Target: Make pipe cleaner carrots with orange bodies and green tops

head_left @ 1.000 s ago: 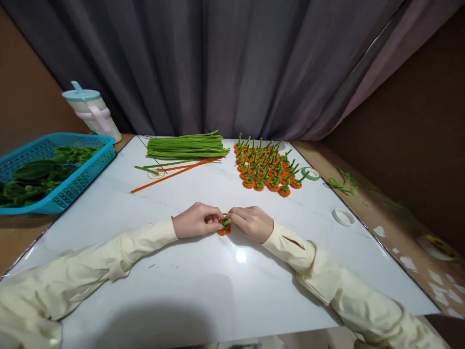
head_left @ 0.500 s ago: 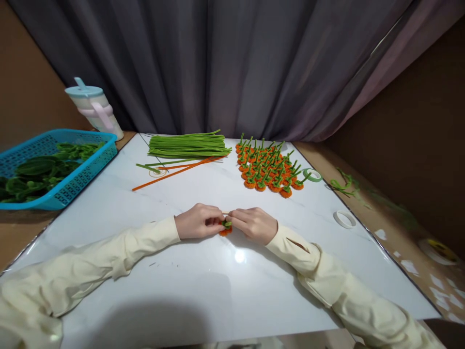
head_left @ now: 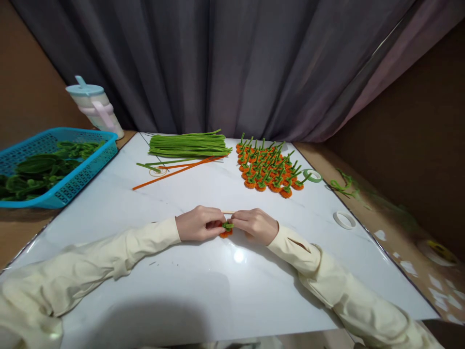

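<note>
While the left hand [head_left: 199, 224] pinches the orange piece [head_left: 225, 234], more stick [head_left: 228, 212] now shows.

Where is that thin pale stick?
In the head view, near the centre, the stick spans from left hand to right hand, appearing just above the orange-and-green piece.

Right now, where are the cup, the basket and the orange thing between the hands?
Cup [head_left: 103, 113], head view: on its pink handle.
Basket [head_left: 87, 170], head view: on its holed side wall.
Orange thing [head_left: 225, 234], head view: on its lower, orange part.
</note>
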